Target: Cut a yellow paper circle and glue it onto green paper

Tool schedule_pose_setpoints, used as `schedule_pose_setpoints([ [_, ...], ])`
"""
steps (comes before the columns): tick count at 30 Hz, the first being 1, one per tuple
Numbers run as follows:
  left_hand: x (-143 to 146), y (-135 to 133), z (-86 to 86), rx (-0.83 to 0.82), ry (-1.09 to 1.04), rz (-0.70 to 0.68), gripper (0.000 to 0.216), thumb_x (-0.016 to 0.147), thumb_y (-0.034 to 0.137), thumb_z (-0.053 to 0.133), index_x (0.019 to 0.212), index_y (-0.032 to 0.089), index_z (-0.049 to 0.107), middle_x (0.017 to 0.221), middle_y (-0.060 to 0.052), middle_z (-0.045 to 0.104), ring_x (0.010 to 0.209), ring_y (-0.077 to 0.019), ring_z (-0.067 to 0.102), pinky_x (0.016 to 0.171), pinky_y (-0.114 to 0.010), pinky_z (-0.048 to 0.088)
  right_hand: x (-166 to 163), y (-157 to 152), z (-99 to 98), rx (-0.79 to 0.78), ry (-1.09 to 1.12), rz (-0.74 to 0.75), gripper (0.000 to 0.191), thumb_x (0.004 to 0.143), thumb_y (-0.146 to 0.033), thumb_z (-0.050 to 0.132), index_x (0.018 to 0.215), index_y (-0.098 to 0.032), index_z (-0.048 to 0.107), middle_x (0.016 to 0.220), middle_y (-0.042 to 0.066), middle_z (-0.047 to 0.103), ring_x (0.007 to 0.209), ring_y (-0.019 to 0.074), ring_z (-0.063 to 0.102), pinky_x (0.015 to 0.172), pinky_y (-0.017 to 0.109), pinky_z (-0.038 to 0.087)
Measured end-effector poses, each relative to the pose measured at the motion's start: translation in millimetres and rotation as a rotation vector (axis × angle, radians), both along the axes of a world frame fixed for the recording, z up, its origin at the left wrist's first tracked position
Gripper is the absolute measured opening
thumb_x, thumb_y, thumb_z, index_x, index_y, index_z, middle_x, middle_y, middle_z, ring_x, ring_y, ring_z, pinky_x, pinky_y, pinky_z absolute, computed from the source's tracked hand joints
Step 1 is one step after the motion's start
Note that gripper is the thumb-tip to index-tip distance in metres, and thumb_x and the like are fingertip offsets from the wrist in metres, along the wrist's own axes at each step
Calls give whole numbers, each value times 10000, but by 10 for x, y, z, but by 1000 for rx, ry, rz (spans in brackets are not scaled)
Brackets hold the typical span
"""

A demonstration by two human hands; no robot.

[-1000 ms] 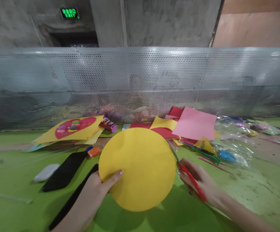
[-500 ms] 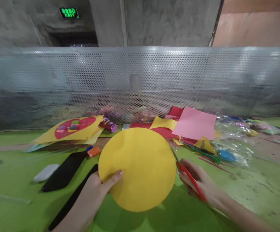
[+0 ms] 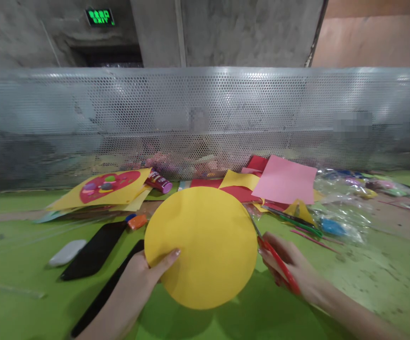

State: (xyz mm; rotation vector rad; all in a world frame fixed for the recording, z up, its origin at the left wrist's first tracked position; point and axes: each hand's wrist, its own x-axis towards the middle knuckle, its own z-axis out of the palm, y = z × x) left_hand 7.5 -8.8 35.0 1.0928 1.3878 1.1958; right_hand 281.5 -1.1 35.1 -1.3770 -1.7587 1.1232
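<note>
A large round piece of yellow paper (image 3: 205,245) is held up above the green table. My left hand (image 3: 155,271) grips its lower left edge, thumb on the front and the other fingers hidden behind it. At the right edge of the disc, my right hand (image 3: 288,264) is closed around the red handles of a pair of scissors (image 3: 279,262). The blades point up and to the left, close against the paper's edge; whether they touch it I cannot tell.
Left lie a black phone (image 3: 95,250), a white rounded case (image 3: 67,252) and a yellow sheet with a red heart (image 3: 129,179). Behind the disc are pink paper (image 3: 286,179) and a purple canister (image 3: 160,182). Plastic bags (image 3: 350,208) lie right; a perforated metal screen (image 3: 226,104) stands behind.
</note>
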Motion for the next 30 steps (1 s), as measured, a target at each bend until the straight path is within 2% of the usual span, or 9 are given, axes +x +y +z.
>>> schedule_pose_setpoints([
  [8, -7, -2, 1, 3, -6, -10, 428, 621, 408, 654, 923, 106, 622, 964, -111, 679, 925, -280, 605, 775, -335, 510, -6, -5, 21, 36, -39, -17, 261, 808, -440, 460, 736, -196, 398, 536, -76, 347, 433, 61, 356, 393, 180, 313],
  [16, -17, 1, 18, -13, -28, 0, 400, 617, 383, 675, 925, 131, 637, 960, -112, 680, 934, -281, 603, 813, -373, 491, -10, -5, 17, 73, -50, -13, 223, 805, -381, 488, 719, -199, 393, 541, -78, 346, 427, 57, 345, 394, 179, 299],
  [23, -68, 12, 59, -10, 29, -59, 397, 669, 383, 641, 984, 143, 614, 1041, -95, 650, 1000, -251, 571, 846, -329, 474, -5, -11, 75, 89, -98, -26, 247, 785, -397, 500, 686, -196, 397, 541, -67, 352, 447, 69, 355, 389, 182, 298],
  [30, -69, 13, 49, 5, 67, -48, 416, 649, 394, 651, 973, 133, 625, 1024, -96, 657, 983, -253, 582, 792, -299, 504, -26, -26, 86, 106, -115, -45, 282, 767, -414, 514, 654, -203, 365, 537, -71, 348, 436, 67, 349, 385, 188, 295],
])
